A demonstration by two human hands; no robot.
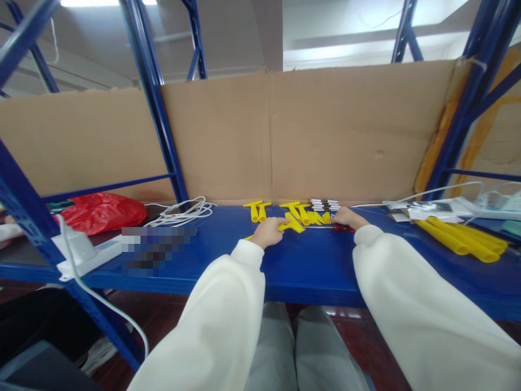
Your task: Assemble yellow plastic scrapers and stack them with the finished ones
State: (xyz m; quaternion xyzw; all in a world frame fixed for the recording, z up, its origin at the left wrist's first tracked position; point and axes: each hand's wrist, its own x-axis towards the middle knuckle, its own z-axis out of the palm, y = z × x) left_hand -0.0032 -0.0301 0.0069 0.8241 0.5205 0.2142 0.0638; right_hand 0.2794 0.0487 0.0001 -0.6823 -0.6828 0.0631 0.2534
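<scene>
- Nearest: our grey knees (274,347) below the tabletop (309,271), which is blue. Both our sleeves (228,315) are white and reach in over its front edge.
- Left side, near: white power strip (94,260) lies at a slant beside the rack leg, plug in. Next to it a pixelated patch (158,251); can't tell what's under it.
- Right side: yellow tubes (464,241) lie side by side, well apart from our hands.
- Our left hand (268,233) is closed, fingers pinching a yellow T-piece (293,224) at mid-tabletop; part of it shows past the fingertips. More yellow pokes out on the wrist side; can't tell if same part.
- Our right hand (347,217) is closed round a red handle (344,228), fingers partly hidden. Thin bar runs left from it, ending near the T-piece.
- Between and behind our hands: small yellow bits (318,218) in a row, just beside two Ts (291,208). Two further Ts (254,212) lie behind our left hand.
- Just behind the bits: black-and-white stack (324,205).
- Far left: red bag (108,212), then white cable (191,213) in loops.
- Back: cardboard (215,141) stands upright between blue posts (157,103).
</scene>
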